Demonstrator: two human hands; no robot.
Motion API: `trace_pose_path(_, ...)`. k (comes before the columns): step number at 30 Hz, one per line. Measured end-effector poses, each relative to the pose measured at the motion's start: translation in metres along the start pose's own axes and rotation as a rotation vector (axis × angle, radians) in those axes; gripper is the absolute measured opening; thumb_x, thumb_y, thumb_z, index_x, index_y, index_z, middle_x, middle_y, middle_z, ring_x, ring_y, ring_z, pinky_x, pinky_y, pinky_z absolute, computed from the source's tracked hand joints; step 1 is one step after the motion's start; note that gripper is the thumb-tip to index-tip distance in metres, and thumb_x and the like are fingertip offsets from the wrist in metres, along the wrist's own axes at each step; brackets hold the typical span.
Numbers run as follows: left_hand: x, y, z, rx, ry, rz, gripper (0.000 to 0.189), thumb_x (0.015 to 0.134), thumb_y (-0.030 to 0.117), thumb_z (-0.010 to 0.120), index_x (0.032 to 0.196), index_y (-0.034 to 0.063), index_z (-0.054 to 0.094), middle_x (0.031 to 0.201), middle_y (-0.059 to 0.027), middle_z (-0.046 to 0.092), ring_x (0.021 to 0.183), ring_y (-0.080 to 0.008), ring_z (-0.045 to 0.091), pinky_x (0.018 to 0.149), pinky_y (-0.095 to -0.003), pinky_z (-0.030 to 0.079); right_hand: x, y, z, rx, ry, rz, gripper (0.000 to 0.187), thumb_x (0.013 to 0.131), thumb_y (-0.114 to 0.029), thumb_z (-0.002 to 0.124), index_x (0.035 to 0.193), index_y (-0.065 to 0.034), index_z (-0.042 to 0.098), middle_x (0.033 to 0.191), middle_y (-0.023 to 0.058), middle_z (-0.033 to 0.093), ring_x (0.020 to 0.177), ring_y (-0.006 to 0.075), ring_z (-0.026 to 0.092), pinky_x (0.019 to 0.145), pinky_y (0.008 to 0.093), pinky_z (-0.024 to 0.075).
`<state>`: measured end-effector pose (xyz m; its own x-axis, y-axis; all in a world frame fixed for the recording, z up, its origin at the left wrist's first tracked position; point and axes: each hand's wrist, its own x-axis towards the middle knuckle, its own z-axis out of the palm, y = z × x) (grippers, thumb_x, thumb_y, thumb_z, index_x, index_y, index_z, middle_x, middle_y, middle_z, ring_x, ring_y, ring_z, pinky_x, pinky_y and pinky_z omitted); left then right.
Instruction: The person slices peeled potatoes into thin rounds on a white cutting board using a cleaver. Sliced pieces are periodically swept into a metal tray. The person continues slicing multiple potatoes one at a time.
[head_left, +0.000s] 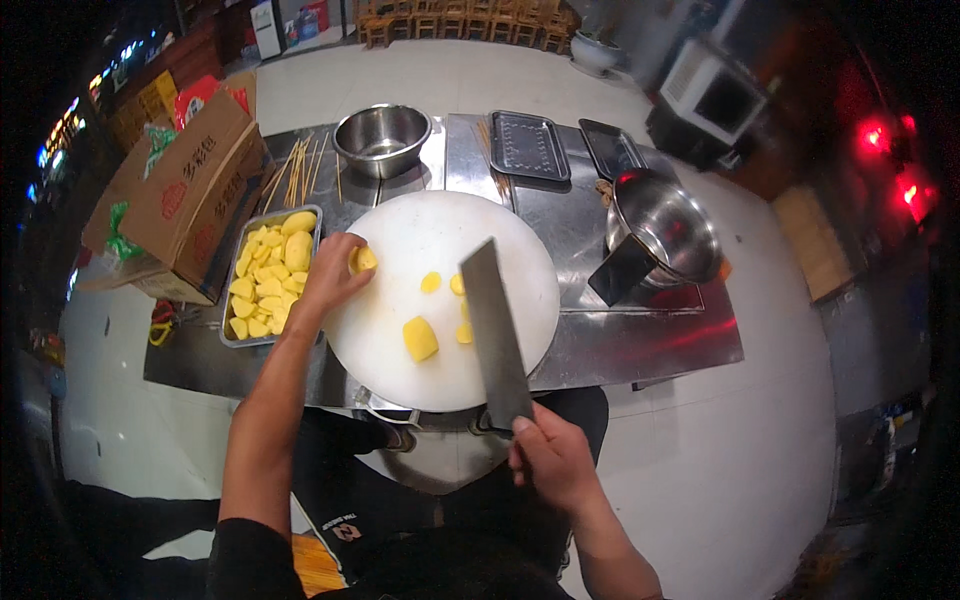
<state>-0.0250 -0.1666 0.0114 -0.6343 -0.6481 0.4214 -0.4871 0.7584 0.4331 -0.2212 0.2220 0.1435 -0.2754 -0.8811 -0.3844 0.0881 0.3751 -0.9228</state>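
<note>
My left hand (339, 271) grips a cut potato piece (364, 259) at the left rim of a round white cutting board (390, 375). In my right hand (551, 454) is a cleaver (496, 337), its broad blade slanting up over the board's right side. A larger peeled potato chunk (420, 339) lies on the board, with a thin potato slice (430, 282) behind it. More slices (464, 333) show partly from behind the blade. Left of the board, a rectangular tray (252, 343) holds many cut potato pieces and a few whole peeled potatoes (298, 251).
On the metal table (622, 337) stand a steel bowl (382, 139), a deep steel pot (667, 225), two dark trays (529, 146), and wooden skewers (304, 172). A cardboard box (195, 195) and yellow-handled scissors (160, 322) are at the left.
</note>
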Motion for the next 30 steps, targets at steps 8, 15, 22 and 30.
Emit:
trace_pose_path(8, -0.001, 0.088, 0.0, 0.064, -0.346, 0.41, 0.059, 0.074, 0.001, 0.067, 0.132, 0.0051, 0.059, 0.129, -0.0181, 0.06, 0.12, -0.0381, 0.054, 0.105, -0.0463, 0.044, -0.041, 0.051, -0.031, 0.118, 0.124, 0.068, 0.035, 0.107, -0.024, 0.047, 0.132, -0.0026, 0.06, 0.069, 0.002, 0.056, 0.057, 0.0102, 0.055, 0.055, 0.0269, 0.0475)
trace_pose_path(15, -0.053, 0.131, 0.02, -0.012, -0.456, 0.368, 0.047, 0.082, 0.004, 0.066, 0.128, 0.0054, 0.065, 0.129, -0.0171, 0.061, 0.111, -0.0339, 0.059, 0.098, -0.0415, 0.049, -0.045, 0.059, -0.023, 0.201, 0.065, 0.039, 0.034, 0.107, -0.024, 0.047, 0.126, -0.0007, 0.061, 0.068, 0.0011, 0.056, 0.056, 0.0105, 0.054, 0.055, 0.0269, 0.0474)
trace_pose_path(22, -0.055, 0.117, 0.002, -0.312, -0.669, -0.219, 0.036, 0.091, 0.036, 0.073, 0.094, -0.0002, 0.07, 0.076, -0.0153, 0.067, 0.073, -0.0253, 0.064, 0.068, -0.0356, 0.049, -0.037, 0.064, -0.012, 0.21, 0.029, 0.065, 0.031, 0.106, -0.024, 0.047, 0.119, 0.0, 0.062, 0.069, 0.0008, 0.057, 0.057, 0.0106, 0.054, 0.056, 0.0269, 0.0465)
trace_pose_path(30, -0.1, 0.084, 0.006, -0.261, -0.059, -0.098, 0.055, 0.08, 0.022, 0.081, 0.129, 0.0051, 0.061, 0.126, -0.0183, 0.059, 0.12, -0.0351, 0.055, 0.105, -0.0428, 0.045, -0.016, 0.053, 0.013, 0.038, 0.006, 0.046, 0.031, 0.103, -0.024, 0.053, 0.119, -0.0002, 0.064, 0.072, 0.001, 0.06, 0.059, 0.01, 0.055, 0.056, 0.028, 0.0477)
